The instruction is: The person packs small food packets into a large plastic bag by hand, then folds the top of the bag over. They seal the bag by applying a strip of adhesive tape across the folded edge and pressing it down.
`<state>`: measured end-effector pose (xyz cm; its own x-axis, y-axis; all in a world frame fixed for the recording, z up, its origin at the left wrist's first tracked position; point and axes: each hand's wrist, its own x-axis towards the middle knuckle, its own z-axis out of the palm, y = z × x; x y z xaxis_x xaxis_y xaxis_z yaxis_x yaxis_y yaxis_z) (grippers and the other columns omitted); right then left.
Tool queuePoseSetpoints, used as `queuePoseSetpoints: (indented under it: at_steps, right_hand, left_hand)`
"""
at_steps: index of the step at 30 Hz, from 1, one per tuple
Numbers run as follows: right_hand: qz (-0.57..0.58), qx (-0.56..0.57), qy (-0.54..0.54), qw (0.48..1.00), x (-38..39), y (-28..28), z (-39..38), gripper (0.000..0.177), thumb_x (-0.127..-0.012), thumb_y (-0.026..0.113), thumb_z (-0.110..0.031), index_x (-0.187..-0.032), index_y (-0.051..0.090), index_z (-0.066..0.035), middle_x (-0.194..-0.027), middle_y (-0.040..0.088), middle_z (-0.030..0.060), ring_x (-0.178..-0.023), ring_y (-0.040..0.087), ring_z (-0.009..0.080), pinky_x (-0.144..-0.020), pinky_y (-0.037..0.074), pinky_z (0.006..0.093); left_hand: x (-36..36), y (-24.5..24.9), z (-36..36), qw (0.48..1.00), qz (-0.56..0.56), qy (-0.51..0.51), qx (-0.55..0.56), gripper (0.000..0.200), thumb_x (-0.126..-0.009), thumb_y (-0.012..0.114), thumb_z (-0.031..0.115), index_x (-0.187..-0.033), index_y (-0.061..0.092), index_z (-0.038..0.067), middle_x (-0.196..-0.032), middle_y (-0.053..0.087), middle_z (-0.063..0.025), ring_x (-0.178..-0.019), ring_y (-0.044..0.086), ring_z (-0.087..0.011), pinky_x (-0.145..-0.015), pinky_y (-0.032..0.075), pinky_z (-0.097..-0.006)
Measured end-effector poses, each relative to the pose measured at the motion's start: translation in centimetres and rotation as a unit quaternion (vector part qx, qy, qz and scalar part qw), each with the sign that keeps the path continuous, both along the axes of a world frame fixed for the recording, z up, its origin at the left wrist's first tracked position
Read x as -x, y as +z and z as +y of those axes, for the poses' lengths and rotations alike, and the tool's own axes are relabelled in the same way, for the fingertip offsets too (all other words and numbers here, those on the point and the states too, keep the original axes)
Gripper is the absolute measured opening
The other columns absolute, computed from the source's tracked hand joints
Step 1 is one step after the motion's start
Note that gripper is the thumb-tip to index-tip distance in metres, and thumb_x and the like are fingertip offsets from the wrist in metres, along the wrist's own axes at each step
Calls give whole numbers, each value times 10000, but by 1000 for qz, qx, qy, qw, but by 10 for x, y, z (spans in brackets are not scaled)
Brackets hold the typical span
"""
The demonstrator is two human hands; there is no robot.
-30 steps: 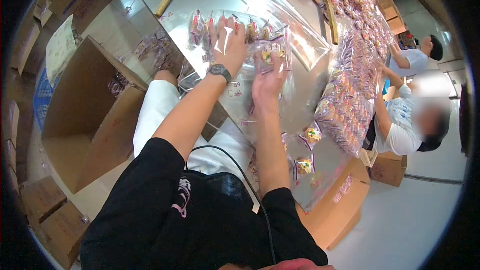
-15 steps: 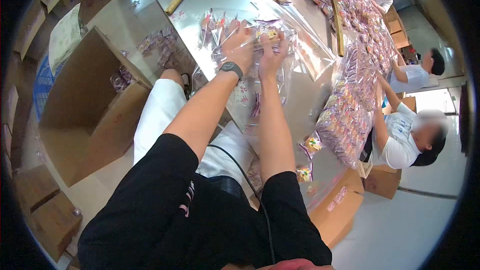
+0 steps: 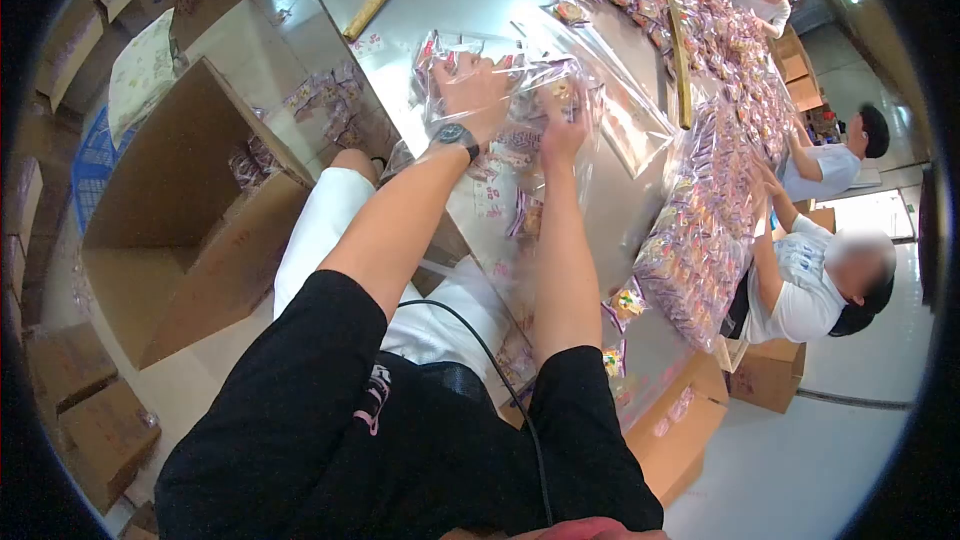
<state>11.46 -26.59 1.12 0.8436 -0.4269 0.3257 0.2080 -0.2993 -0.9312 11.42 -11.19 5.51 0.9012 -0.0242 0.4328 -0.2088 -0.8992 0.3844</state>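
Observation:
A clear plastic bag [image 3: 517, 148] with several small wrapped snack packets lies on the metal table in front of me. My left hand [image 3: 474, 92], with a dark watch at the wrist, is at the bag's left part; its fingers are bent round the plastic and packets there. Opposite it, my right hand [image 3: 562, 132] has its fingers closed on a snack packet [image 3: 563, 90] near the bag's right side. Glare on the film hides part of the fingertips. Another packet [image 3: 527, 212] shows lower down, close to my right forearm.
Flat clear bags [image 3: 635, 120] lie right of my hands. A large heap of packets [image 3: 695, 210] covers the table's right side, with wooden strips [image 3: 680, 60] across it. Co-workers [image 3: 800, 265] reach in from the right. An open cardboard box [image 3: 185, 220] stands at my left.
Both hands have shifted slightly down, the right one also to the right, and its packet has moved with it. The bag's film has changed shape around them.

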Motion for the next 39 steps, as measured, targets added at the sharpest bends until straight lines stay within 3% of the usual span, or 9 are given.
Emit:
queuePoseSetpoints:
  at_steps: [8, 11, 14, 20, 25, 31, 34, 37, 39]
  right_hand:
    - [-99, 249, -58, 962, -6, -9, 24, 654, -847, 829, -309, -1339, 585, 45, -1323, 596, 280, -1313, 517, 456, -1153, 383, 506]
    - [-51, 191, 7, 980, -21, -41, 15, 876, -882, 783, -489, -1520, 438, 2, -1563, 422, 250, -1479, 371, 384, -1216, 312, 475]
    - [-68, 234, -19, 970, -1, 1, 32, 561, -907, 761, -282, -1354, 600, 16, -1397, 565, 293, -1356, 501, 456, -1156, 385, 516]
    - [21, 381, -88, 920, -13, -2, 39, 456, -936, 717, -319, -1354, 675, -142, -1451, 565, 205, -1340, 554, 393, -1085, 464, 515]
    - [22, 381, -57, 922, -9, -9, 36, 468, -924, 712, -286, -1365, 671, -133, -1485, 540, 207, -1347, 550, 390, -1077, 476, 515]
    - [-3, 405, -7, 914, -4, -18, 40, 614, -864, 751, -235, -1418, 582, -33, -1539, 429, 293, -1441, 412, 459, -1186, 361, 520]
    - [33, 450, 10, 892, -2, -10, 29, 795, -764, 775, -188, -1473, 478, 16, -1495, 470, 308, -1433, 409, 478, -1183, 353, 545]
    - [-27, 432, 5, 901, 0, -10, 25, 819, -782, 703, -227, -1540, 447, -55, -1573, 466, 194, -1504, 378, 370, -1175, 196, 674]
    - [-11, 502, -4, 865, -4, -8, 18, 792, -765, 712, -216, -1489, 478, 5, -1556, 482, 199, -1490, 398, 369, -1177, 183, 654]
  left_hand:
    - [-6, -23, 6, 996, -80, -8, -36, 264, -864, 652, 284, -1078, 737, 156, -1042, 728, -56, -1109, 617, -281, -1017, 351, -629]
    - [-9, -29, 10, 998, -54, -20, 0, 279, -874, 637, 287, -1102, 739, 163, -1043, 730, -58, -1088, 622, -289, -1000, 380, -610]
    - [1, -17, 12, 997, -66, 2, -39, 284, -900, 621, 302, -1119, 743, 169, -1010, 735, -37, -1062, 630, -275, -981, 387, -574]
    - [-11, -29, 15, 992, -96, 7, -78, 280, -908, 619, 310, -1120, 744, 176, -959, 738, 1, -1029, 634, -257, -930, 392, -535]
    - [-2, -18, 15, 998, -58, 15, -23, 240, -878, 634, 260, -1070, 736, 160, -933, 729, -5, -1036, 631, -266, -952, 391, -535]
    - [1, -17, 31, 995, -58, -67, 34, 252, -818, 678, 201, -1053, 710, 114, -1112, 696, -71, -1126, 617, -271, -1095, 338, -560]
    - [3, -23, 32, 991, -81, -99, 27, 419, -844, 667, 200, -1251, 651, 101, -1366, 605, -110, -1366, 505, -289, -1182, 257, -581]
    - [-1, -25, 32, 991, -85, -104, -29, 540, -832, 715, 242, -1332, 599, 75, -1473, 551, -108, -1445, 448, -286, -1182, 255, -594]
    - [-11, -41, 28, 985, -131, -71, -91, 591, -816, 739, 259, -1354, 588, 65, -1482, 544, -95, -1438, 452, -279, -1177, 265, -599]
